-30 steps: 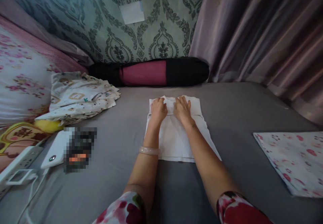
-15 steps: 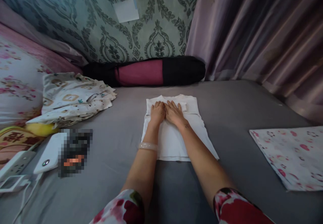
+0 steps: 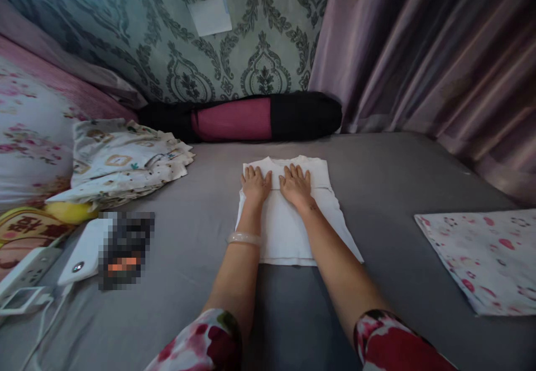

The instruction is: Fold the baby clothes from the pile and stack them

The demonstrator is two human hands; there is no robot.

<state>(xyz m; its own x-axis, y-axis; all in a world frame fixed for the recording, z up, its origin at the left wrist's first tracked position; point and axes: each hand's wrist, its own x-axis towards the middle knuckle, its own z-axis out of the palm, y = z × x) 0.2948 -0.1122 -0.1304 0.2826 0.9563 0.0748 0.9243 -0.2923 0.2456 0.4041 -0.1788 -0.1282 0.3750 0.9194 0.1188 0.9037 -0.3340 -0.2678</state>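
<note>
A white garment [image 3: 288,231] lies folded flat on the grey bed sheet [image 3: 377,181] in front of me. My left hand [image 3: 254,184] rests palm down on its far left part, fingers spread and open. My right hand [image 3: 295,184] lies flat beside it on the garment's far middle, fingers also spread. Both hands press on the cloth and hold nothing. A pale bangle [image 3: 244,239] sits on my left wrist.
A folded patterned cloth pile [image 3: 125,162] lies at the left, a flowered folded cloth [image 3: 481,254] at the right. A black and pink roll [image 3: 247,117] lies against the wall. A power strip [image 3: 25,270], a white power bank [image 3: 84,254] and cables sit at the near left. Curtains hang on the right.
My hands were together at the garment's middle half a second ago; now they have slid apart sideways, fingers spread flat on the cloth.
</note>
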